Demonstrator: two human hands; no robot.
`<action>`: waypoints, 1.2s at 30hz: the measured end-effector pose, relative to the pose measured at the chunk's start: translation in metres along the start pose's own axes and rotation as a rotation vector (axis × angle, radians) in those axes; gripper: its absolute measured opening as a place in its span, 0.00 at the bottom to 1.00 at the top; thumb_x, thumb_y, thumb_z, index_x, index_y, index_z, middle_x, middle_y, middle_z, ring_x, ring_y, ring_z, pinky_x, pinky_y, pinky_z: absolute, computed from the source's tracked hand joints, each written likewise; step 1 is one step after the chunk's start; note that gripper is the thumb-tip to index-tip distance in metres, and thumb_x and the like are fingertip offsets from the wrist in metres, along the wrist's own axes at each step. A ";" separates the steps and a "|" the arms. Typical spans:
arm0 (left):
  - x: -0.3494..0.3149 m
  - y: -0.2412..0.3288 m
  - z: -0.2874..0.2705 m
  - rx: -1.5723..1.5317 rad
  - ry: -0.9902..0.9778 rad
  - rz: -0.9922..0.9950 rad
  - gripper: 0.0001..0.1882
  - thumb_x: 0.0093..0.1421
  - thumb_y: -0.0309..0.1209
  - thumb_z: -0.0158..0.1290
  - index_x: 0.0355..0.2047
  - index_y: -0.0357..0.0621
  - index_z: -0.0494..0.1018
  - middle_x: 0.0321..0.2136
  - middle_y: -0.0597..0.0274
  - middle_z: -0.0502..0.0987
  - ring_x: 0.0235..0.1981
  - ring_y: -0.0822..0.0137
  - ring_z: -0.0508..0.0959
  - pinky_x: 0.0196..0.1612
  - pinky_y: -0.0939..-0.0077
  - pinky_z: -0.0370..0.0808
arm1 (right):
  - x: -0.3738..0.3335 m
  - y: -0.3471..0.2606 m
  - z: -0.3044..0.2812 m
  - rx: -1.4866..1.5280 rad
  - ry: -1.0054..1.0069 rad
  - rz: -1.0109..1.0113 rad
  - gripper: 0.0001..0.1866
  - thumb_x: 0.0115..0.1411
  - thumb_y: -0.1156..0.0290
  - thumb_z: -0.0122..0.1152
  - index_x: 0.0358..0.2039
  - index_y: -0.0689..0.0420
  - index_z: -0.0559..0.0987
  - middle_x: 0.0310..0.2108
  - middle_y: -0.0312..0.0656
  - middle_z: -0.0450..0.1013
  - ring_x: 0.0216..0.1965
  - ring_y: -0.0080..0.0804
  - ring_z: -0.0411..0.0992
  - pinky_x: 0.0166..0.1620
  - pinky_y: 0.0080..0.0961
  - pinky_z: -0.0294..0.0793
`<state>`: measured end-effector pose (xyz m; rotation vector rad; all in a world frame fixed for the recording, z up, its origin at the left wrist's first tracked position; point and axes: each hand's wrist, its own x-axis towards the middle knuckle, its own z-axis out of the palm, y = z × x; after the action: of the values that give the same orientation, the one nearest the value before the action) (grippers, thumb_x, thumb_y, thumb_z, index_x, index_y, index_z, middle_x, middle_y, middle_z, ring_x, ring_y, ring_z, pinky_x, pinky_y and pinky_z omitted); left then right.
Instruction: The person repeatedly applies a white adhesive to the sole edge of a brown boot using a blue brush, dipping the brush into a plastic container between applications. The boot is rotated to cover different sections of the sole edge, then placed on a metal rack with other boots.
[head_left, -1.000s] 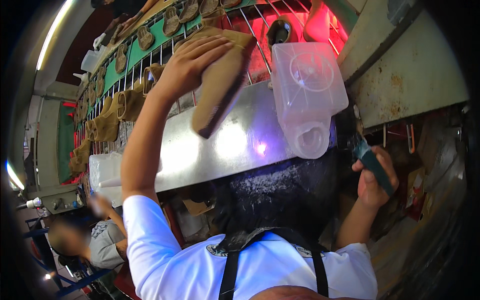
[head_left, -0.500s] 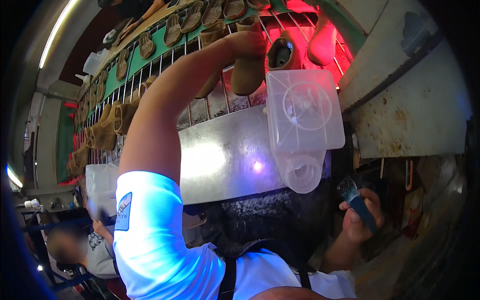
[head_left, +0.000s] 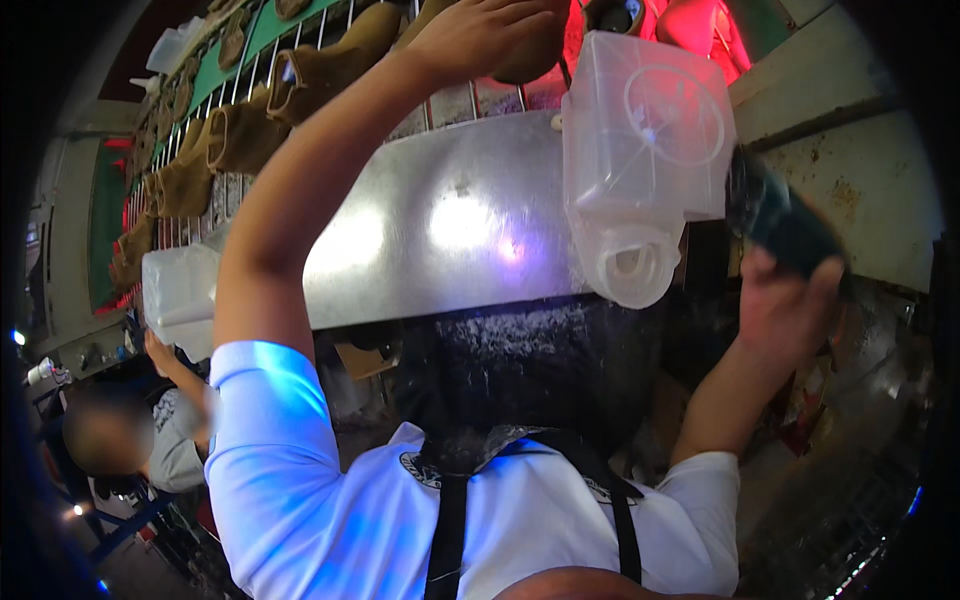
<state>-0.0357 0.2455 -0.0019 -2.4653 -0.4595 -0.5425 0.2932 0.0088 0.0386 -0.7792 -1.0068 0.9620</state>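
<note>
My left hand (head_left: 490,38) reaches across to the rack at the top, fingers over a brown boot (head_left: 532,62); the grip is partly cut off by the upper edge. Out to the right, my right hand (head_left: 790,305) is closed around a brush with a dark teal handle (head_left: 790,232), blurred by motion. Its dark bristles (head_left: 743,180) are beside a translucent plastic container (head_left: 640,130) with a round spout at its near end. More brown ankle boots (head_left: 335,62) lie on the metal bars to the left of my left arm.
A shiny metal sheet (head_left: 400,230) slopes below the rack. Red light glows behind the container, beside a stained metal panel (head_left: 830,180). At left sits another translucent container (head_left: 180,285), close to a person in grey (head_left: 180,455). Soles (head_left: 235,38) line a green strip.
My right hand has raised the brush up beside the container. My left hand stays at the boots but appears higher, as the view has shifted and the rack sits further up.
</note>
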 end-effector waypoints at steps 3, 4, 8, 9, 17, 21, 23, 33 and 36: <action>-0.064 0.069 -0.022 -0.323 0.020 -0.452 0.23 0.63 0.24 0.53 0.60 0.44 0.71 0.59 0.51 0.74 0.60 0.51 0.73 0.63 0.58 0.71 | 0.040 -0.008 0.022 0.313 -0.240 0.194 0.28 0.70 0.50 0.54 0.48 0.68 0.78 0.32 0.47 0.80 0.28 0.33 0.77 0.31 0.31 0.76; -0.079 0.093 -0.041 -0.345 -0.052 -0.546 0.25 0.63 0.28 0.54 0.62 0.40 0.69 0.61 0.47 0.72 0.64 0.49 0.70 0.66 0.58 0.67 | 0.049 -0.006 0.028 0.367 -0.253 0.247 0.26 0.70 0.52 0.53 0.47 0.67 0.79 0.32 0.46 0.80 0.27 0.33 0.76 0.30 0.30 0.75; -0.122 0.194 -0.061 -0.142 -0.447 -0.859 0.38 0.66 0.44 0.52 0.67 0.28 0.56 0.69 0.38 0.57 0.72 0.46 0.56 0.73 0.55 0.52 | 0.088 0.017 0.041 0.318 -0.312 0.207 0.17 0.70 0.59 0.56 0.43 0.63 0.78 0.32 0.42 0.76 0.29 0.28 0.69 0.29 0.25 0.66; -0.111 0.215 -0.075 -0.349 -0.471 -0.854 0.40 0.67 0.46 0.52 0.68 0.28 0.54 0.70 0.38 0.56 0.72 0.45 0.55 0.73 0.54 0.51 | 0.088 0.020 0.044 0.280 -0.304 0.192 0.16 0.69 0.59 0.57 0.42 0.63 0.78 0.32 0.41 0.76 0.28 0.28 0.69 0.29 0.24 0.65; -0.088 0.281 -0.167 -1.346 -0.041 -0.424 0.26 0.62 0.27 0.59 0.60 0.34 0.69 0.51 0.46 0.78 0.55 0.51 0.77 0.57 0.60 0.75 | 0.074 0.021 0.066 0.132 -0.184 0.142 0.14 0.67 0.61 0.61 0.35 0.61 0.78 0.24 0.37 0.73 0.19 0.22 0.65 0.19 0.18 0.60; -0.123 0.196 -0.204 -0.900 0.137 -1.109 0.10 0.67 0.29 0.54 0.27 0.41 0.77 0.24 0.60 0.81 0.22 0.70 0.78 0.31 0.77 0.76 | 0.078 0.019 0.061 0.132 -0.092 0.198 0.14 0.68 0.61 0.59 0.33 0.61 0.77 0.24 0.38 0.74 0.17 0.19 0.64 0.15 0.14 0.56; -0.131 0.126 -0.207 -0.734 0.336 -1.375 0.14 0.71 0.30 0.45 0.30 0.35 0.74 0.26 0.55 0.81 0.23 0.74 0.75 0.35 0.81 0.76 | 0.079 0.018 0.059 0.116 -0.066 0.191 0.14 0.68 0.62 0.59 0.32 0.61 0.77 0.24 0.38 0.74 0.16 0.19 0.64 0.14 0.14 0.55; -0.273 -0.135 -0.045 -0.148 -0.885 -1.285 0.47 0.62 0.54 0.55 0.71 0.37 0.52 0.54 0.34 0.76 0.56 0.43 0.77 0.58 0.57 0.72 | 0.080 0.028 0.035 0.089 0.018 0.186 0.16 0.70 0.61 0.56 0.36 0.64 0.78 0.27 0.41 0.77 0.13 0.19 0.60 0.12 0.15 0.53; -0.284 -0.135 -0.013 -0.307 -1.141 -1.172 0.60 0.56 0.58 0.60 0.74 0.40 0.40 0.57 0.32 0.72 0.59 0.43 0.75 0.60 0.58 0.70 | 0.075 0.024 0.051 0.038 0.050 0.186 0.23 0.72 0.60 0.51 0.46 0.73 0.77 0.23 0.41 0.75 0.11 0.15 0.55 0.12 0.14 0.49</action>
<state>-0.3416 0.2864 -0.0647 -2.3023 -2.4359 0.5458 0.2548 0.0916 0.0598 -0.8727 -0.8813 1.1124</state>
